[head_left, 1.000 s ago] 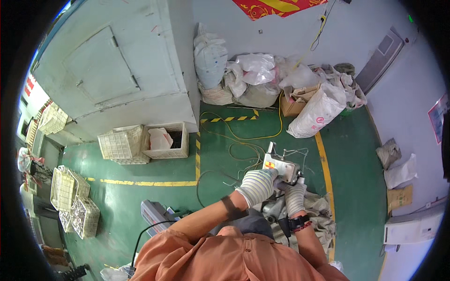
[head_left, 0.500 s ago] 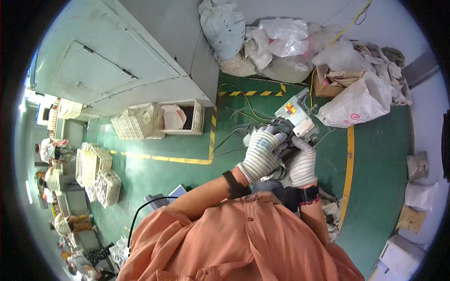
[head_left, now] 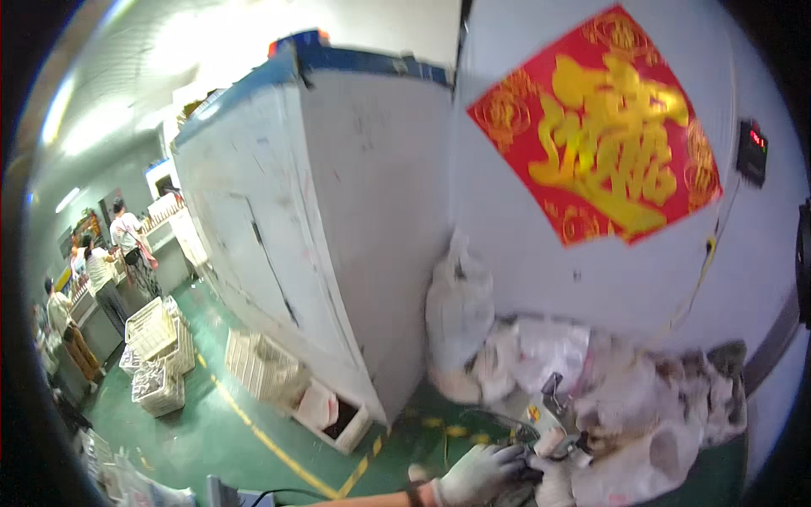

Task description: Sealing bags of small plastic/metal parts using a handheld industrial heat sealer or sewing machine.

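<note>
At the lower edge my left hand [head_left: 480,476], in a striped knit work glove with greyish fingertips, reaches in from the left with its fingers bent. My right hand [head_left: 554,482], gloved as well, is close against it with curled fingers. A small dark item seems to be gripped between them; blur and the gloves hide its kind. Just beyond the hands stands a small pale grey machine [head_left: 541,417] with a yellow and red sticker. Dark cables lie on its left side.
White plastic sacks [head_left: 549,351] are heaped against the wall behind the machine. An open white woven sack [head_left: 650,465] stands at the right. White plastic crates [head_left: 338,427] sit by a large grey cabinet [head_left: 363,211]. At far left, people [head_left: 127,241] stand along a workbench.
The view has tilted up, showing the wall and a red and gold poster. My hands and the machine now appear lower in the picture; both hands stay close together beside the machine.
</note>
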`<state>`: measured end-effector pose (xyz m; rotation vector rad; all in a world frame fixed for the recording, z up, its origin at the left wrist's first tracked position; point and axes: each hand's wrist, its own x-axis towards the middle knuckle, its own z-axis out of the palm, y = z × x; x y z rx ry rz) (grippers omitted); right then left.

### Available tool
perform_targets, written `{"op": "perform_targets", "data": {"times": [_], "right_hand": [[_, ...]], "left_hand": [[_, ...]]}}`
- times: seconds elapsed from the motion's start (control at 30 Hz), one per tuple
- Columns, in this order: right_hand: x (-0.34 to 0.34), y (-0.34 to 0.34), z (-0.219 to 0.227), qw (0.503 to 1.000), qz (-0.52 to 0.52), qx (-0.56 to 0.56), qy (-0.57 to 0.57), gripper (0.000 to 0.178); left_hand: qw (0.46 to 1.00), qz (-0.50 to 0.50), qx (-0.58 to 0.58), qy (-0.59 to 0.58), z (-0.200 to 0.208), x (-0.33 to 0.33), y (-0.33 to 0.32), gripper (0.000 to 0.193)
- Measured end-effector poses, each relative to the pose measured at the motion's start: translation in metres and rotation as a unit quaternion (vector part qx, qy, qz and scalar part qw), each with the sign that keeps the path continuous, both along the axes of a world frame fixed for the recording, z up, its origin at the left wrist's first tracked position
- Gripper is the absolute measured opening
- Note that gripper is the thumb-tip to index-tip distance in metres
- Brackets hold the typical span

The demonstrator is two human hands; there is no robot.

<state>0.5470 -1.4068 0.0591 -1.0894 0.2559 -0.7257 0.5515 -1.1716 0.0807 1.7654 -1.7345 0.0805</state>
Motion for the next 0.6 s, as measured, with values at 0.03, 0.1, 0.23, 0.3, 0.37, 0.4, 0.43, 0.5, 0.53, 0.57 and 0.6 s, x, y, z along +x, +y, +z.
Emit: {"op": "perform_targets", "data": {"times": [0.03, 0.1, 0.23, 0.3, 0.37, 0.4, 0.43, 0.5, 0.53, 0.57, 0.6], "right_hand": [[0.013, -0.008, 0.022, 0.999, 0.002, -0.054, 0.004, 0.05], [0.019, -0.023, 0.058, 0.987, -0.011, -0.159, 0.027, 0.061], [0.0, -0.079, 0.064, 0.929, -0.063, -0.35, 0.104, 0.084], [0.008, -0.044, 0.185, 0.92, -0.127, -0.344, 0.136, 0.085], [0.057, -0.077, 0.24, 0.801, -0.187, -0.554, 0.126, 0.085], [0.077, -0.081, 0.268, 0.778, -0.264, -0.567, 0.054, 0.078], [0.1, -0.085, 0.288, 0.752, -0.324, -0.573, -0.021, 0.072], [0.157, -0.091, 0.351, 0.795, -0.249, -0.543, -0.104, 0.055], [0.159, -0.08, 0.385, 0.771, -0.257, -0.573, -0.108, 0.041], [0.17, -0.071, 0.414, 0.75, -0.249, -0.601, -0.119, 0.029], [0.179, -0.05, 0.439, 0.769, -0.25, -0.573, -0.135, 0.029]], "left_hand": [[0.988, 0.07, -0.134, -0.029, 0.028, -0.001, 0.008, 0.05], [0.972, 0.143, -0.183, -0.021, 0.035, 0.018, 0.027, 0.053], [0.982, 0.166, -0.056, -0.073, 0.033, 0.118, 0.081, 0.052], [0.961, 0.238, -0.056, -0.131, 0.021, 0.164, 0.097, 0.045], [0.932, 0.322, -0.063, -0.152, 0.037, 0.2, 0.107, 0.039], [0.924, 0.325, -0.057, -0.192, 0.041, 0.233, 0.11, 0.037], [0.912, 0.339, -0.043, -0.227, 0.041, 0.257, 0.115, 0.036], [0.888, 0.4, -0.039, -0.224, 0.062, 0.28, 0.123, 0.036], [0.884, 0.404, -0.044, -0.23, 0.08, 0.298, 0.122, 0.035], [0.881, 0.413, -0.043, -0.227, 0.091, 0.312, 0.122, 0.035], [0.875, 0.419, -0.046, -0.239, 0.098, 0.322, 0.124, 0.034]]}}
